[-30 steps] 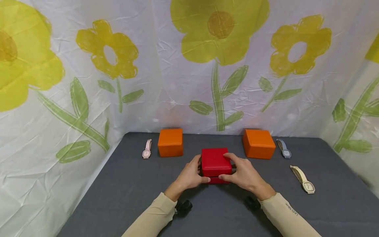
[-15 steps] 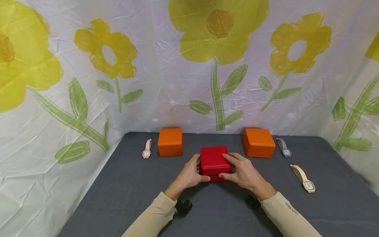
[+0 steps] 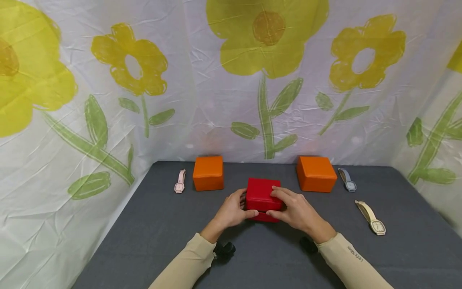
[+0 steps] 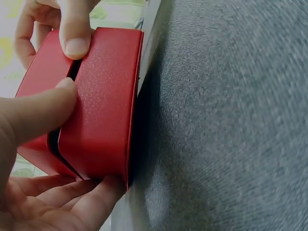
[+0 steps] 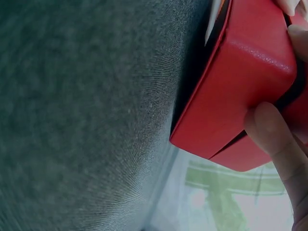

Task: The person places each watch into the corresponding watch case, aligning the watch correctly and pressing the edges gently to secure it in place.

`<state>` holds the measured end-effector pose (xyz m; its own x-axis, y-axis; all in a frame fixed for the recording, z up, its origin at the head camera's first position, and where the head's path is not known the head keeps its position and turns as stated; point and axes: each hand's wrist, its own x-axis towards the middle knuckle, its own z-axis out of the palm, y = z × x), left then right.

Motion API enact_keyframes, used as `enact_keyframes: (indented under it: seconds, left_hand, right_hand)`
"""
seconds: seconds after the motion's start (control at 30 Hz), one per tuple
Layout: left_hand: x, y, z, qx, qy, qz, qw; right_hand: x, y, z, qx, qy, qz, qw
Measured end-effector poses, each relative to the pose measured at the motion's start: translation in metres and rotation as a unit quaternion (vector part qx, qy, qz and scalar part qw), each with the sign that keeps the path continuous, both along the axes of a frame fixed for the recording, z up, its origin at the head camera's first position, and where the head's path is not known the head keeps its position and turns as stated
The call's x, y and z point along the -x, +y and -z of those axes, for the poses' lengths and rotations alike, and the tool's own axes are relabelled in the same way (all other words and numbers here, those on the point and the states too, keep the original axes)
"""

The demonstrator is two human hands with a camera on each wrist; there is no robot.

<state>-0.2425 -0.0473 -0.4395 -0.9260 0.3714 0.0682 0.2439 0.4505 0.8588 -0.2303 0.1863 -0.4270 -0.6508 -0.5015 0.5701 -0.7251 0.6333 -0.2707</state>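
Note:
A red box (image 3: 263, 193) with a hinged-looking lid sits at the middle of the table, held from both sides. My left hand (image 3: 232, 209) grips its left side, the thumb across the front seam and the fingers along the side. My right hand (image 3: 297, 208) grips the right side, with its thumb at the front seam and a finger over the lid's top edge. In the left wrist view a narrow dark gap separates the lid from the base of the red box (image 4: 103, 96). The right wrist view shows a right-hand fingertip touching the side near that gap. What lies inside is hidden.
Orange boxes stand behind at the left (image 3: 208, 173) and right (image 3: 316, 174). A pink watch (image 3: 179, 182) lies at the far left, a blue watch (image 3: 347, 180) at the far right, a cream watch (image 3: 371, 218) nearer. A flowered curtain (image 3: 202, 100) hangs behind the grey table (image 3: 151, 237).
My left thumb has risen slightly along the front of the red box to its seam. Both hands keep their grip, and the box stays nearly in place.

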Motion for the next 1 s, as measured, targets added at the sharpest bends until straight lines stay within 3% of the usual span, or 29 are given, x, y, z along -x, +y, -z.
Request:
enact_keyframes:
  seconds: [0.27, 0.5, 0.73, 1.0]
  left_hand:
    - [0.0, 0.003, 0.002, 0.003, 0.002, -0.026, 0.9997]
    - [-0.002, 0.005, 0.002, 0.002, -0.008, -0.024, 0.9997]
    - [-0.001, 0.005, 0.004, -0.001, -0.016, -0.028, 0.9995]
    - [-0.002, 0.005, 0.003, -0.004, -0.009, -0.028, 0.9996]
  right_hand:
    - [0.002, 0.002, -0.001, -0.023, 0.029, -0.035, 0.999]
    - [0.004, 0.004, -0.01, -0.042, 0.028, -0.058, 0.997]
    - [0.009, 0.006, -0.027, -0.046, -0.049, -0.045, 0.997]
    - [0.024, 0.006, -0.051, -0.068, -0.135, -0.032, 0.988]
